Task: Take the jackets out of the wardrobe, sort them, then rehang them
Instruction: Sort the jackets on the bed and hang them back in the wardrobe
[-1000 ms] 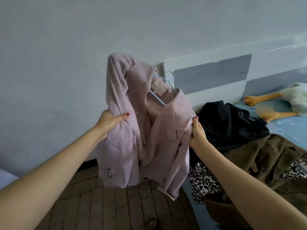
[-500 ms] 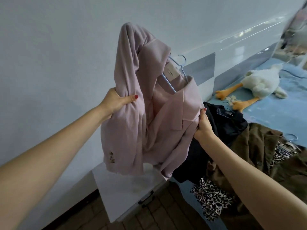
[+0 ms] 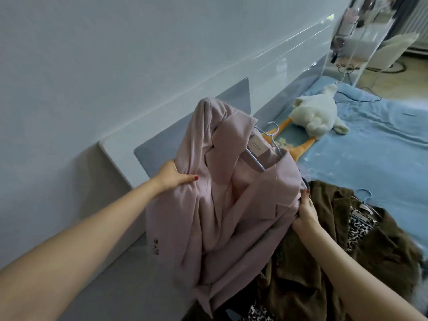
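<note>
Both hands grip the pink jacket [image 3: 231, 200]: left hand [image 3: 172, 176] bunching its nine-o'clock edge, right hand [image 3: 305, 214] pinching its three-o'clock edge, over the brown coat [image 3: 347, 251]; bare bed [image 3: 382, 147] toward two o'clock.

Looked like a home bedroom. Bed [image 3: 370, 158] had a blue sheet and a padded headboard [image 3: 192, 135] against a plain pale wall [image 3: 115, 54]. A plush goose toy [image 3: 317, 114] lay on the sheet, jackets [image 3: 347, 239] on hangers were piled beside it. Chair [image 3: 389, 52] and radiator [image 3: 414, 22] stood blurred in the far corner.
</note>
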